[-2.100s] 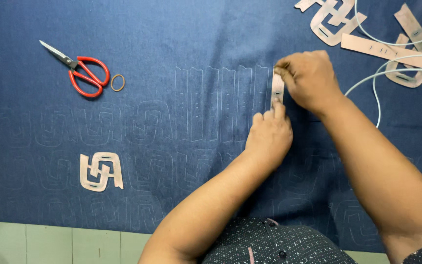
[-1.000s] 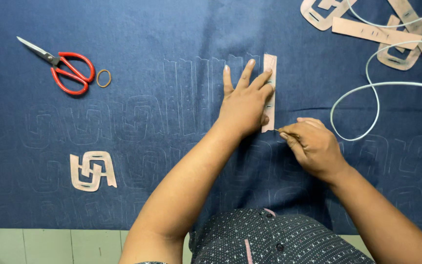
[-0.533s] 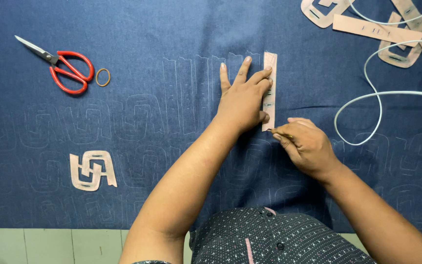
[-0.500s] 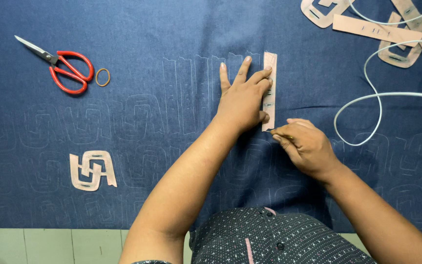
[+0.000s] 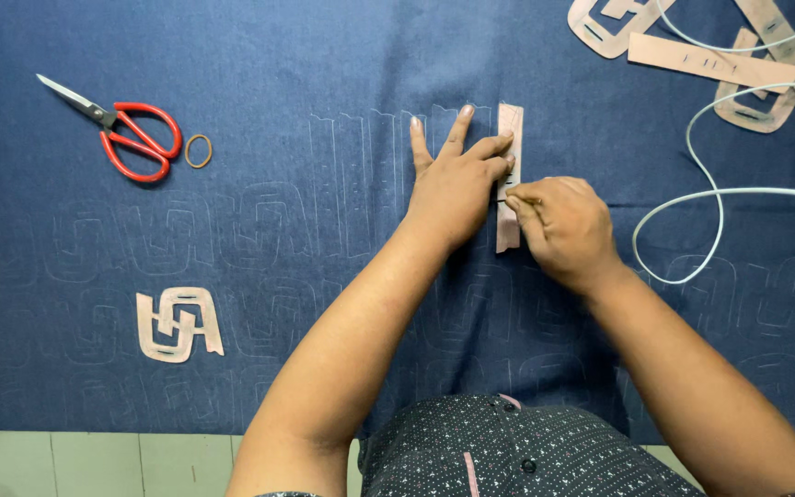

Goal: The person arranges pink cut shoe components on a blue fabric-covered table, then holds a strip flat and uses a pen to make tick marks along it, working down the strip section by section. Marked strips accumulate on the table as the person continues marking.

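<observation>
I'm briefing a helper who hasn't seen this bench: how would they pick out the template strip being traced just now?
On the blue denim cloth, look at the middle top, where the two hands meet. The left hand presses flat on a narrow, upright pinkish card strip, and the right hand works a thin marker at its edge. Unlike the loose templates at top right, it stands alone and pinned down.

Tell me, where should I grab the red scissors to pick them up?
Take the red scissors by the red loop handles, which sit at the right end near the rubber band. Come from the right or from above: the pointed metal blades aim up and left, and the scissors lie flat and shut on the blue cloth, far from both hands.
</observation>
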